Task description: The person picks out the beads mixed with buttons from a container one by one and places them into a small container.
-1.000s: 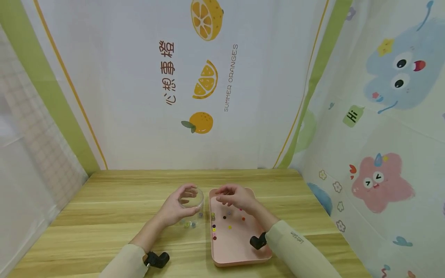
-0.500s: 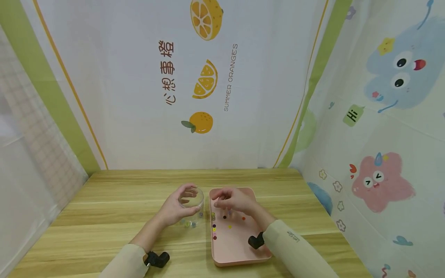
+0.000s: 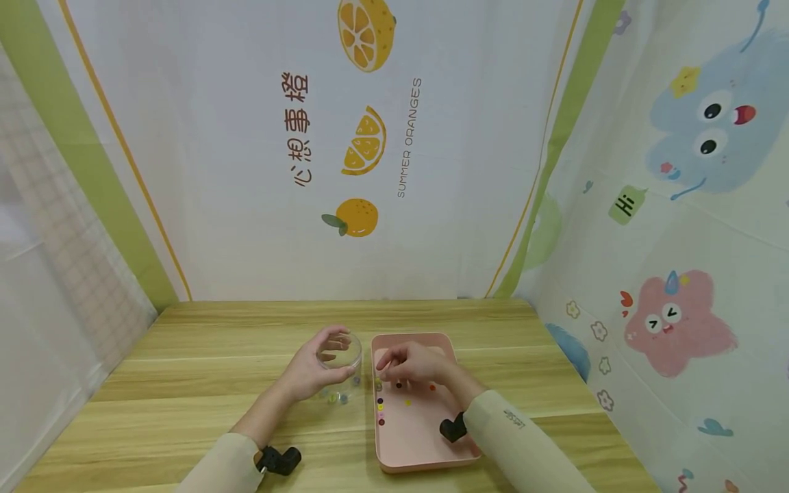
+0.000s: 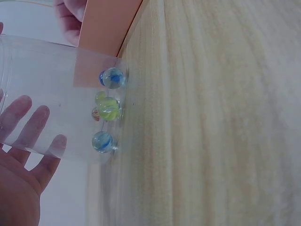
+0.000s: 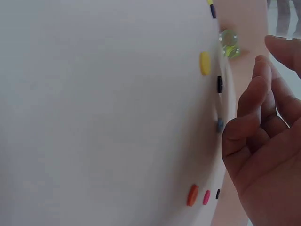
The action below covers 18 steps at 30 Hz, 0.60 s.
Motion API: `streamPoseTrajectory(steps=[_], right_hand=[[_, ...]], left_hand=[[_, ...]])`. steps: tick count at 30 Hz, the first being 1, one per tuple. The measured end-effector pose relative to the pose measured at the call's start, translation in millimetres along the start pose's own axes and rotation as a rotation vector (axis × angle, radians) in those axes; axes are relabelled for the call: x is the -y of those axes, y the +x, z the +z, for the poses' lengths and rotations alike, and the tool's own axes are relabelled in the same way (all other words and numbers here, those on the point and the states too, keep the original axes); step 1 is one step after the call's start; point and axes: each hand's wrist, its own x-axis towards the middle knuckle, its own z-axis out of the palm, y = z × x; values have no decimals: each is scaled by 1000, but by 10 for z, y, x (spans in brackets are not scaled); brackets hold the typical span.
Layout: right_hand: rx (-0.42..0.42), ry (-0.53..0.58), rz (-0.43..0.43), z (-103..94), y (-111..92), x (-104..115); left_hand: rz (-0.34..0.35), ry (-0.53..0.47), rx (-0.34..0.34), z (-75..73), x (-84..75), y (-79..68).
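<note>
My left hand (image 3: pixel 308 370) grips a clear plastic jar (image 4: pixel 51 89) that stands upright on the table, fingers and thumb around its upper part. Several glass marbles (image 4: pixel 108 108), blue-streaked and yellow-green, lie at its bottom. Over the left side of a pink tray (image 3: pixel 428 452), my right hand (image 3: pixel 416 363) hovers with bent fingers. In the right wrist view its thumb and index finger are apart and nothing shows between them. Close by them, two clear marbles (image 5: pixel 229 37) with yellow-green showing rest by the tray's wall.
Small coloured discs are scattered in the tray, among them a yellow one (image 3: pixel 407 402) and an orange one (image 3: pixel 432 387). Several more line its left wall. Around the jar and tray is the wooden table (image 3: pixel 185 383); printed cloths (image 3: pixel 246 253) hang behind and at the sides.
My right hand has come down and nearer along the tray's left side, closer to the marbles there. The left hand and the jar have stayed in place.
</note>
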Motion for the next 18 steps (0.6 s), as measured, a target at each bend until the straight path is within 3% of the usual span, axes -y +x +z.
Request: streamPoseTrajectory(steps=[18], right_hand=[[-64,-87,41,80,80,-116]], left_hand=[[3,20,-4,-13,5,-8]])
